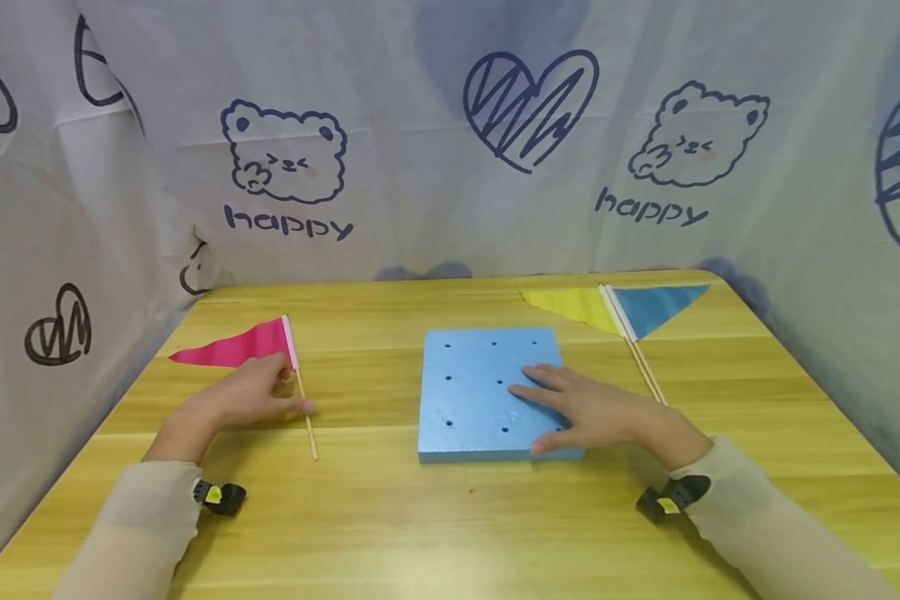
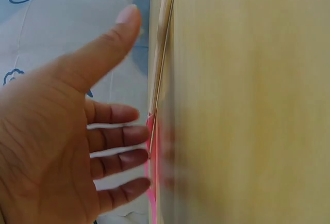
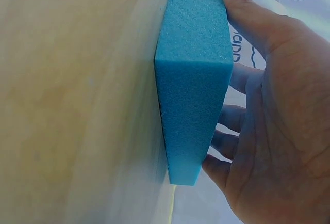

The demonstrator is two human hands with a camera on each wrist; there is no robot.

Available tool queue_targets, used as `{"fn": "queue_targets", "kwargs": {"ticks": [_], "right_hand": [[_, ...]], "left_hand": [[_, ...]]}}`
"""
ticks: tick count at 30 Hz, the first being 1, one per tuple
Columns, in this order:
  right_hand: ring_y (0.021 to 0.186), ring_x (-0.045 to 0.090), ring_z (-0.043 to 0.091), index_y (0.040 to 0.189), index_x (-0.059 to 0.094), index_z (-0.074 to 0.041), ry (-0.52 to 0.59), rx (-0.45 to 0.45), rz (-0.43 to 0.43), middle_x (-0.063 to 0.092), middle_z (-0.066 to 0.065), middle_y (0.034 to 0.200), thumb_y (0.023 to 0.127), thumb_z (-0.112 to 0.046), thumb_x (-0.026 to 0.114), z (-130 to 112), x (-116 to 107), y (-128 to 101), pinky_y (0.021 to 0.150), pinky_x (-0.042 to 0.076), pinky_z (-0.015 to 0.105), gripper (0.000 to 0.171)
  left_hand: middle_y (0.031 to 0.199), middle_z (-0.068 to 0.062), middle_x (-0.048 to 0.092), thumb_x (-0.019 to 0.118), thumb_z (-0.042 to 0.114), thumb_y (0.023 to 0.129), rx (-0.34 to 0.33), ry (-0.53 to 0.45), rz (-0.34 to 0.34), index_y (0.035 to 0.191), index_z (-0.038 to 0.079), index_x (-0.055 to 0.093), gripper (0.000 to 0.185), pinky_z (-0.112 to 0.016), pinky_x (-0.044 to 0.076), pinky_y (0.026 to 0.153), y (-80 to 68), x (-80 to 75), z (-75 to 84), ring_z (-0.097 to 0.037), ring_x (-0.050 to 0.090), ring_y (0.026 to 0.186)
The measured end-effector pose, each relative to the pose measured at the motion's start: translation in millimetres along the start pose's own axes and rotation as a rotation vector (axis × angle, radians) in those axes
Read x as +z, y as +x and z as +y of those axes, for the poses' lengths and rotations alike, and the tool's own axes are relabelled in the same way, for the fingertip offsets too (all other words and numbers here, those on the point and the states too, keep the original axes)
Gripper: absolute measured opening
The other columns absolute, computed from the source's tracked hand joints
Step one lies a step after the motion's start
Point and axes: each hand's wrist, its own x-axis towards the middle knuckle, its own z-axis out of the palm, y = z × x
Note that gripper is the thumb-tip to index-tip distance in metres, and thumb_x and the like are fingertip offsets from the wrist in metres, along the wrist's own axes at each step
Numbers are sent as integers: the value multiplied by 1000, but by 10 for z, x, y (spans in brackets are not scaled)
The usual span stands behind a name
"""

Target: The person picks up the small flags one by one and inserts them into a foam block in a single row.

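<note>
On the left of the table lies a pink pennant flag (image 1: 232, 348) on a thin wooden stick. My left hand (image 1: 249, 392) hovers close over it, thumb spread from the fingers. In the left wrist view the thumb stands apart from the stick (image 2: 164, 38), while the fingertips (image 2: 138, 158) come near the pink cloth; whether they touch it I cannot tell. A flat blue foam block (image 1: 472, 400) with several small holes in its top lies in the middle. My right hand (image 1: 596, 408) rests on its right side with spread fingers, seen also in the right wrist view beside the block (image 3: 193, 95).
At the back right lie a yellow pennant flag (image 1: 573, 307) and a blue pennant flag (image 1: 660, 307), their sticks side by side and partly hidden behind the right wrist. A printed white curtain (image 1: 412, 200) hangs behind the wooden table (image 1: 360, 525) and along its sides.
</note>
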Motion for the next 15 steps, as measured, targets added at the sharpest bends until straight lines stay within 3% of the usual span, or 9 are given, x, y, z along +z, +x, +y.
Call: {"fn": "queue_targets", "kwargs": {"ticks": [6,10,15], "right_hand": [[147,10,35,156,27,-27,-4,4,-2,14,8,163,81,-79,49,-3,6,4,113,23,56,94],[147,10,35,156,28,-27,6,8,-5,15,9,163,81,-78,51,-20,-1,-1,113,23,56,94],[147,10,35,156,28,-26,8,6,-1,14,9,163,82,-77,52,-27,-14,-11,113,22,56,93]], "left_hand": [[88,-8,53,72,65,76,-51,62,-26,101,2,51,71,-41,43,74,-4,11,-62,-26,48,86],[104,-12,57,72,67,74,-34,81,-14,112,0,51,80,-48,44,86,4,31,-124,-31,48,98],[103,-10,54,73,68,73,-11,102,5,110,1,53,80,-48,43,87,11,37,-181,-30,46,97]]}}
